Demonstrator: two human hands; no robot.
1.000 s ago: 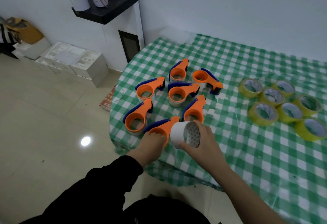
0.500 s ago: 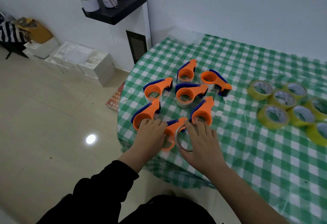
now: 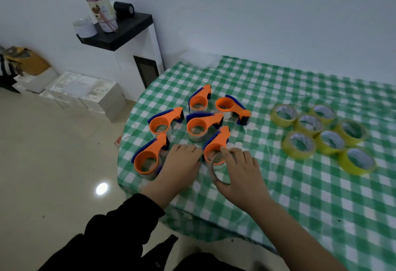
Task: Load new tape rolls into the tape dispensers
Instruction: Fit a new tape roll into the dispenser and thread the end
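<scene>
On the green checked cloth (image 3: 300, 206), right of an orange dispenser (image 3: 150, 155), my left hand (image 3: 182, 164) lies knuckles-up, its grip beyond telling, while my right hand (image 3: 241, 171) curls thumb and fingers round a clear tape roll (image 3: 214, 173) at the edge nearest me, with the yellow rolls (image 3: 297, 154) well off right.

Your left arm: black long sleeve (image 3: 120, 225), cuff at the wrist. Your right forearm (image 3: 291, 234): bare. Below, your dark clothing (image 3: 199, 262).

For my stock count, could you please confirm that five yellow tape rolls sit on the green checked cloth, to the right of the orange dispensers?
Not five: the head view shows seven yellow tape rolls on the green checked cloth, to the right of the orange dispensers.
</scene>
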